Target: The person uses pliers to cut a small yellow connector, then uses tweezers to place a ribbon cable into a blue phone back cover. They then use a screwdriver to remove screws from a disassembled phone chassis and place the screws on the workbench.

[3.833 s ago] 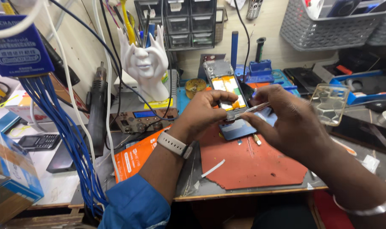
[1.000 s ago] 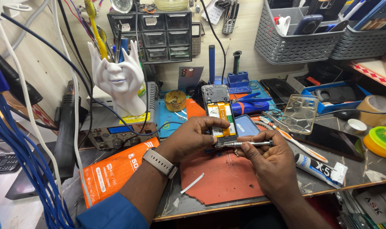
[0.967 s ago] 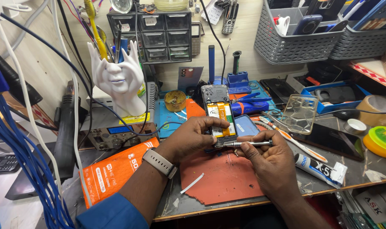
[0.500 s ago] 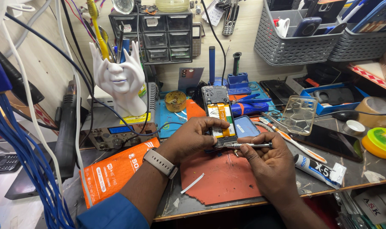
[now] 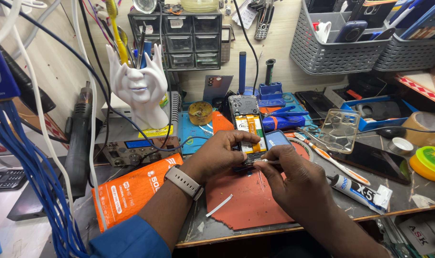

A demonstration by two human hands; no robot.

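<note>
Your left hand [image 5: 224,155] clamps the opened phone [image 5: 248,131] flat on the red mat [image 5: 246,203] so it cannot slide, while your right hand [image 5: 294,179] pinches a thin metal tool [image 5: 264,162] against its lower edge for close work.

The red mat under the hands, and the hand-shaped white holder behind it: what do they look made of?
Red mat: probably silicone or rubber; matte, with ragged, nicked edges. White holder: glossy, smooth, with moulded fingers; ceramic or resin, hard to tell which.
</note>
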